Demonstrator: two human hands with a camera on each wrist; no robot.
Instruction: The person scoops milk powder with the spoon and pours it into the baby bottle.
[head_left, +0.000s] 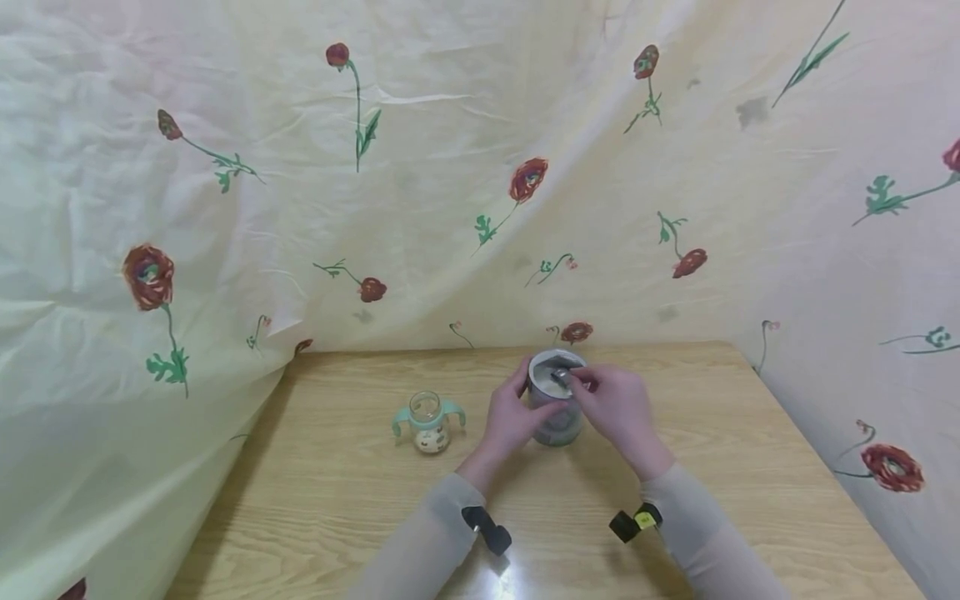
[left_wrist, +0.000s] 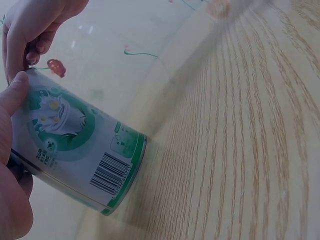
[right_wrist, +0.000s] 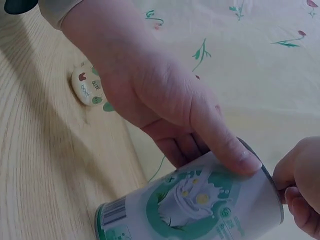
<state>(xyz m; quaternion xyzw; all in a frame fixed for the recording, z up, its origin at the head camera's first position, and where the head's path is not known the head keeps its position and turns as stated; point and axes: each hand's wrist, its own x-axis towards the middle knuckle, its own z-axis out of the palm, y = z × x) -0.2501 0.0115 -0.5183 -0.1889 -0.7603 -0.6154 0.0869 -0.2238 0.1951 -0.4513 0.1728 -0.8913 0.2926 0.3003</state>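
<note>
A white and green milk powder can (head_left: 556,421) stands uncovered on the wooden table, pale powder visible inside its mouth. My left hand (head_left: 512,417) grips its left side, the thumb (right_wrist: 235,150) lying along the wall below the rim. From the right, my right hand (head_left: 618,408) reaches to the mouth and pinches a small shiny grey scoop (head_left: 561,377) over the opening. Most of the scoop is hidden by the fingers. Both wrist views show the right hand (left_wrist: 37,30) at the can's top edge, its fingertips out of sight.
Left of the can stands a clear baby bottle (head_left: 430,440) with two mint handles and no lid. The wooden table (head_left: 337,517) ends at a flower-patterned cloth (head_left: 435,208) behind, with more cloth at both sides.
</note>
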